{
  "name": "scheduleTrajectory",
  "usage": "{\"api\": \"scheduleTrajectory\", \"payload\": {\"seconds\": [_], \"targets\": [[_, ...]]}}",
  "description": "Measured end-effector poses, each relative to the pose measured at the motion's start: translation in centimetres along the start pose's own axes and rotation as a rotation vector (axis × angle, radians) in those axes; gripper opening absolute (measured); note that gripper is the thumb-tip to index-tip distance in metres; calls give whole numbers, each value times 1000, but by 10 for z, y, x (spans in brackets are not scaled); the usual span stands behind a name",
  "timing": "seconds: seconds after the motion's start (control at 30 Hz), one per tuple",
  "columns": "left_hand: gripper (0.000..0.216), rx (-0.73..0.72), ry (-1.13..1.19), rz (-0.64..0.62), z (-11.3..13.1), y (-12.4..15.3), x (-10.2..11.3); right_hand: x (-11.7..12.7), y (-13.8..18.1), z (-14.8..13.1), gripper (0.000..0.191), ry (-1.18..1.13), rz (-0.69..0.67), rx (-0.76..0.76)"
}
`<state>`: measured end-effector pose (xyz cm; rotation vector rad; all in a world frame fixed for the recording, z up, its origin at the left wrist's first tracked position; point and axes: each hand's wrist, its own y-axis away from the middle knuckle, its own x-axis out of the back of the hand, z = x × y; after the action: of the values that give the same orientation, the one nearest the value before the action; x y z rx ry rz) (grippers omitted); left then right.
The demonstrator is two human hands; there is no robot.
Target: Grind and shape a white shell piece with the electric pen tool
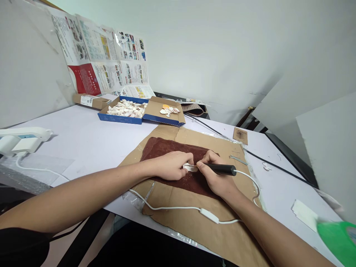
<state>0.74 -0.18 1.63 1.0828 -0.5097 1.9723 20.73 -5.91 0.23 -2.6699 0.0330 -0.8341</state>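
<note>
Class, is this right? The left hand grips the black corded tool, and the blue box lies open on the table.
Not the left hand: the head view shows the right hand gripping the black corded tool. The blue box does lie open on the table.

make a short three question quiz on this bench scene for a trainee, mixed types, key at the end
1. Fill in the missing word: The left hand holds a small white piece over a brown ____.

2. True or false: The inline switch on the white cord lies on the cardboard sheet.

3. What is in the right hand?
A) a blue box
B) a black corded pen-shaped tool
C) a power strip

Key: 1. cloth; 2. true; 3. B
</note>
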Motion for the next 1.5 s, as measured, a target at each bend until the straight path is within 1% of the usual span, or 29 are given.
{"api": "scheduleTrajectory", "payload": {"seconds": [0.13,0.27,0.4,0.57,0.67,0.73,0.9,1.03,1.17,1.37,1.5], "targets": [[24,14,-11,-12,2,0,1,0,0,0,28,0,-2,14],[23,17,-18,-11,3,0,1,-1,2,-2,30,40,9,77],[17,8,-13,0,0,0,-1,-4,9,-4,25,161,-9,218],[17,-11,-2,9,-3,0,-3,-9,16,-6,24,358,-54,406],[18,-33,9,7,-3,0,-3,-13,19,-4,24,409,-36,528],[20,-33,2,4,-3,0,-3,-15,20,-2,22,417,-24,575],[19,-20,-16,-1,-4,0,-4,-16,21,4,21,442,-34,575],[18,-21,-21,0,-4,0,-3,-15,22,3,24,444,-29,555],[19,-21,-29,-11,-6,0,-2,-8,23,0,26,423,-51,542],[19,-19,-11,-20,-7,0,-2,5,23,2,13,395,-94,631],[19,-21,6,-23,-6,1,-1,8,23,3,19,338,-122,589]]}}
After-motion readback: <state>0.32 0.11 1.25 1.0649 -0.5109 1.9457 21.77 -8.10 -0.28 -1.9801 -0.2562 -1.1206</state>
